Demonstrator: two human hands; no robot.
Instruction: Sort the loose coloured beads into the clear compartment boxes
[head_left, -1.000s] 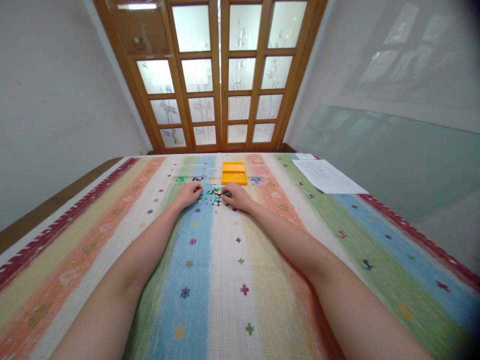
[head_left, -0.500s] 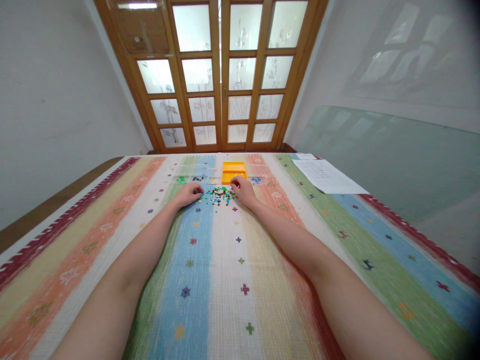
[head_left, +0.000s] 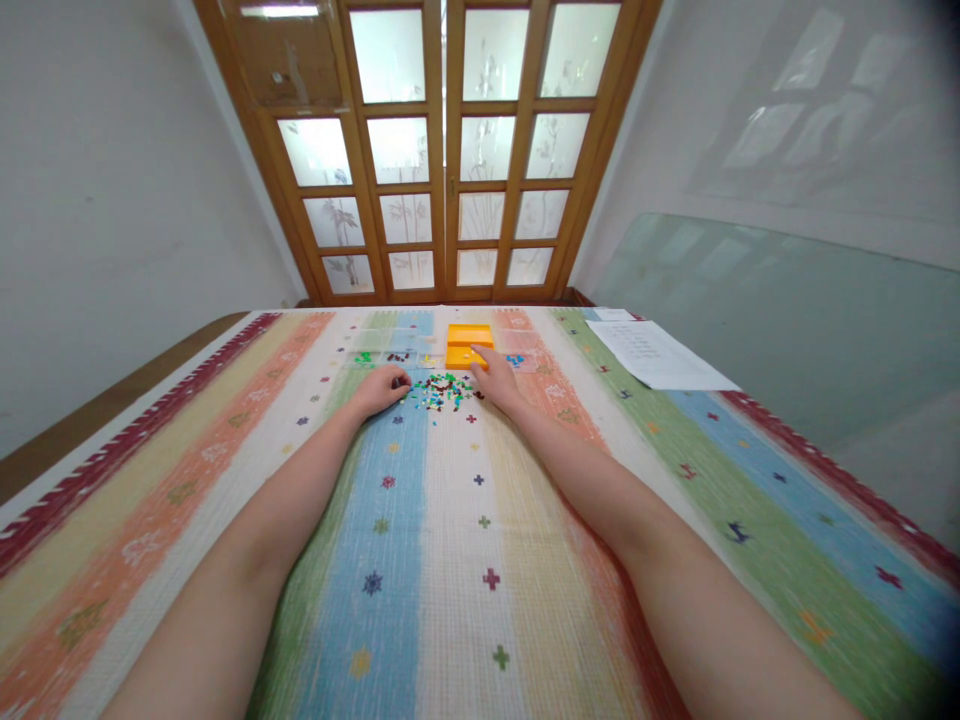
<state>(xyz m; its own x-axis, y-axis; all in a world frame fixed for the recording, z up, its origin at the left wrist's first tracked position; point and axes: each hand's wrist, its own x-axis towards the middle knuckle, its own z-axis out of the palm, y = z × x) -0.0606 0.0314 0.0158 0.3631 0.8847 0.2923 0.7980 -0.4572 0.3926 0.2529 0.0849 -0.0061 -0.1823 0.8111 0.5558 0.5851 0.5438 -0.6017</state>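
Observation:
A loose pile of small green, blue, dark red and white pieces [head_left: 441,390] lies on the striped tablecloth between my hands. At the pile's left edge rests my left hand [head_left: 382,390], its fingers curled and closed; whatever they hold is too small to make out. My right hand [head_left: 496,382] is on the right side, index finger stretched over the front of the open yellow box [head_left: 469,333] and thumb held apart near the pile. Nothing shows between those fingers. A small pale piece lies in the box by the fingertip.
Behind the pile, clear trays hold sorted green pieces [head_left: 363,358], dark red pieces [head_left: 397,357], yellow pieces [head_left: 429,360] and blue pieces [head_left: 514,360]. A printed paper sheet [head_left: 660,355] lies at the right. Wood-framed glass doors [head_left: 442,150] stand beyond the table.
My right hand has opened from a pinch, its index finger now reaching out over the yellow box. The left hand stays beside the pile with its fingers curled.

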